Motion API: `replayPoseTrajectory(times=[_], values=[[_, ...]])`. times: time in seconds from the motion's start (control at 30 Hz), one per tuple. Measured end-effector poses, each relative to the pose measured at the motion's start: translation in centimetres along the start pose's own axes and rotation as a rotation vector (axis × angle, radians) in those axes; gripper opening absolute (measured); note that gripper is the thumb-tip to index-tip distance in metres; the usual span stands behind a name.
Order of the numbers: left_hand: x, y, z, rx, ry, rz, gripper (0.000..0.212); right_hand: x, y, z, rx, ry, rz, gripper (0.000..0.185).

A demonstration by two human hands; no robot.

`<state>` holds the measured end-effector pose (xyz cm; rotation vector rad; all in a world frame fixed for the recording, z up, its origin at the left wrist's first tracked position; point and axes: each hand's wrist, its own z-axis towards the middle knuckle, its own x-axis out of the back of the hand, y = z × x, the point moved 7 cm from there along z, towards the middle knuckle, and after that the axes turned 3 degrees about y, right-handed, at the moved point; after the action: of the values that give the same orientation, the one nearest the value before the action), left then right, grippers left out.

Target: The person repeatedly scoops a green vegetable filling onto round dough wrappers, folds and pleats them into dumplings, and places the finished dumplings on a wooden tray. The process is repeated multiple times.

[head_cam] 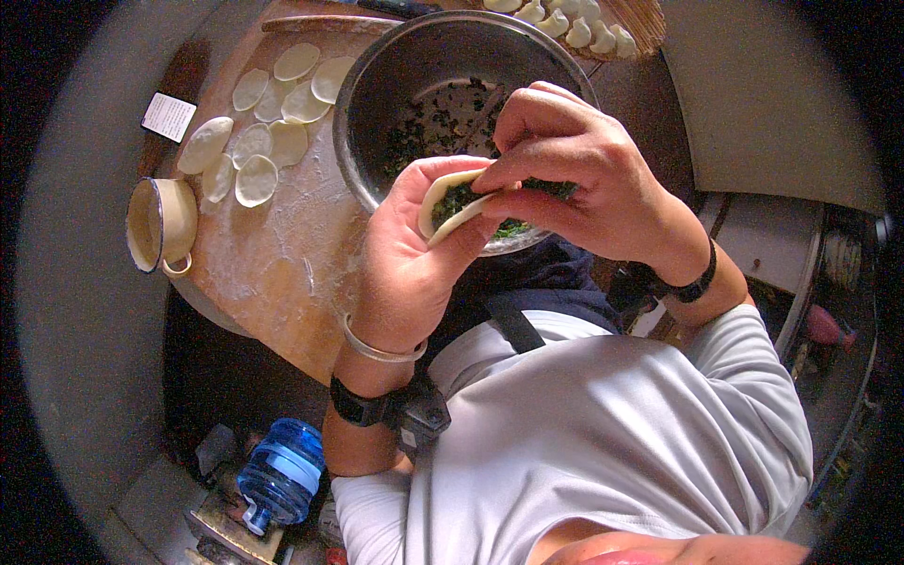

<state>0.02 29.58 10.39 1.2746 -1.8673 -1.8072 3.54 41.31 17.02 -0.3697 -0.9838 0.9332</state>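
Observation:
My left hand [409, 261] cradles a folded round dough wrapper [439, 205] with chopped green filling [453, 200] showing in its gap. Thumb and fingers of my right hand [586, 159] pinch the wrapper's edge at its right side, so both hands hold the same dumpling. Part of the wrapper is hidden by my fingers. Beneath the hands is a large metal bowl [344, 141] with dark green filling scraps [424, 116] stuck to its bottom. More bright green filling lies near the bowl's close rim, partly covered by my right hand.
Several dough wrappers [256, 180] lie on a floured wooden board [282, 247], left of the bowl. Behind them rests a rolling pin [325, 24]. A cream enamel mug [176, 219] stands at the board's left edge. Finished dumplings [579, 32] sit on a woven tray [646, 21] at the back.

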Motion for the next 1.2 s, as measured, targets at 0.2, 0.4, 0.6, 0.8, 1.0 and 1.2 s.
replayPoseTrajectory(times=[0.2,0.4,0.6,0.8,1.0,1.2], values=[[0.0,0.1,-0.1,-0.01,0.015,0.067,0.026,-0.2,0.4,-0.1,-0.071,0.049,-0.005,0.016],[0.0,0.1,0.0,-0.038,0.022,0.143,0.024,-0.4,0.6,-0.2,-0.186,0.056,-0.039,0.015],[-0.3,-0.3,0.2,-0.021,-0.005,0.092,0.025,-0.5,0.8,0.1,-0.232,0.078,0.036,0.014],[-0.2,-0.5,0.2,0.009,0.003,0.046,0.03,-0.9,0.8,0.1,-0.192,0.047,0.038,0.011],[0.2,-1.0,0.0,0.038,0.032,-0.154,0.033,-0.5,0.9,0.0,-0.279,0.06,0.153,0.013],[0.1,-0.7,-0.1,0.0,0.002,-0.132,0.031,-0.7,0.9,0.4,-0.236,0.046,0.201,0.016]])
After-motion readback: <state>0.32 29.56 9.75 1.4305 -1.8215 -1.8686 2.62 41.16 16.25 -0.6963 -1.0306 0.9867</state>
